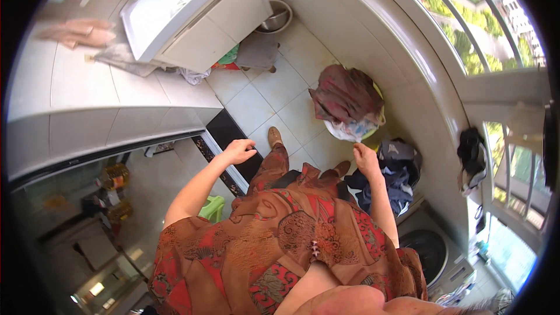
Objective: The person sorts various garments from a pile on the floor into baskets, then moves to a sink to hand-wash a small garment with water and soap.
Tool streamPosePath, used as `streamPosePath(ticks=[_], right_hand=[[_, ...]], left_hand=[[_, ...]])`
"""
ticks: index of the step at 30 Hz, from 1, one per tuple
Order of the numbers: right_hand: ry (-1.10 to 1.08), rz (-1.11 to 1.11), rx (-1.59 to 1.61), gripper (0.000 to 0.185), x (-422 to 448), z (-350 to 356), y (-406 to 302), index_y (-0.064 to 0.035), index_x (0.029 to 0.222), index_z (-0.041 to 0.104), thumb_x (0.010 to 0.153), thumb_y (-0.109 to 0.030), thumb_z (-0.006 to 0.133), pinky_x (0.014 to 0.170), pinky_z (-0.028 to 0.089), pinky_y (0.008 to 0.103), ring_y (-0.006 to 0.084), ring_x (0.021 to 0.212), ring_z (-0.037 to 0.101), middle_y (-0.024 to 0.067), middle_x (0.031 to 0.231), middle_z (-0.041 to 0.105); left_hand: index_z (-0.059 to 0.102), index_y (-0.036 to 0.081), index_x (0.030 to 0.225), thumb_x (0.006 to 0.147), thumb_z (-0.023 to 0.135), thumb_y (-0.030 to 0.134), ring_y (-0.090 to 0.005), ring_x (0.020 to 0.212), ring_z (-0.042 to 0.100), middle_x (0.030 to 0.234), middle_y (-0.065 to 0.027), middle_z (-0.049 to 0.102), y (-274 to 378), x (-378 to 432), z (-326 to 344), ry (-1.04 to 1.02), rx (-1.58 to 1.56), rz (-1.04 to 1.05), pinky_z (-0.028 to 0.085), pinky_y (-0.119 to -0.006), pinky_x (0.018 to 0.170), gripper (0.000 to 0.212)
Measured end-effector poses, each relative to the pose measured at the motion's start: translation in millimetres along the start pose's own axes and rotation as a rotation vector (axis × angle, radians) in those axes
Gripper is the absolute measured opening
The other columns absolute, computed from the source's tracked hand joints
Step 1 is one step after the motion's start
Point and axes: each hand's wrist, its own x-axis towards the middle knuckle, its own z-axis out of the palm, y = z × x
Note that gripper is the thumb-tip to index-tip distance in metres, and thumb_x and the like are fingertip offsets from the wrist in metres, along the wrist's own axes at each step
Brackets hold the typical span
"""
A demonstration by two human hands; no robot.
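My left hand (240, 151) is held out over the dark doorway threshold (228, 130), with loosely bent fingers, a gap beside the thumb and nothing in it. Out in front on the right, my right hand (366, 158) has curled fingers. Its fingertips meet the edge of a white patterned cloth (352, 131) in the picture; whether they touch it, I cannot tell. That cloth lies under a dark red garment (348, 94) in a yellow-green laundry basket (379, 127) on the floor. Just right of this hand are a dark backpack (399, 153) and dark blue clothing (393, 188).
A white washbasin (146, 26) tops a cabinet (218, 22) at upper left. Beyond it are a low grey stool (258, 51) and a metal bowl (277, 18). A front-loading washing machine (422, 251) stands at lower right, a green plastic stool (212, 208) at left. Barred windows (472, 17) line the right.
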Motion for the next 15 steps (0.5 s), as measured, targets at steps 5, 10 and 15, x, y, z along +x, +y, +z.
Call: streamPosePath(ticks=[5, 10, 15], right_hand=[[-0.105, -0.141, -0.054, 0.022, 56, 58, -107, -0.0043, 0.102, 0.064, 0.085, -0.017, 0.057, 0.074, 0.05, 0.0426, 0.0387, 0.085, 0.062, 0.0216, 0.087, 0.065], [-0.105, -0.302, -0.009, 0.021, 117, 75, -228, 0.0009, 0.103, 0.062, 0.088, -0.013, 0.058, 0.069, 0.05, 0.0322, 0.0265, 0.075, 0.066, 0.0196, 0.084, 0.066], [-0.107, -0.354, -0.01, 0.021, 164, 62, -307, 0.0011, 0.103, 0.063, 0.089, -0.014, 0.058, 0.069, 0.051, 0.0297, 0.022, 0.075, 0.065, 0.0177, 0.085, 0.066]], left_hand=[[0.062, 0.001, 0.11, 0.082, 0.064, 0.028, -0.0266, 0.087, 0.067, 0.097, -0.0155, 0.068, -69, -25, -55, 0.286, -0.254, -0.137, 0.053, -0.036, 0.078, 0.038], [0.059, -0.001, 0.116, 0.088, 0.061, 0.021, -0.0178, 0.079, 0.067, 0.102, -0.0147, 0.066, -79, -25, -121, 0.226, -0.68, -0.184, 0.053, -0.031, 0.075, 0.036], [0.058, -0.001, 0.117, 0.09, 0.06, 0.022, -0.0171, 0.082, 0.065, 0.106, -0.0143, 0.065, -77, -1, -187, 0.341, -0.716, -0.056, 0.052, -0.03, 0.078, 0.036]])
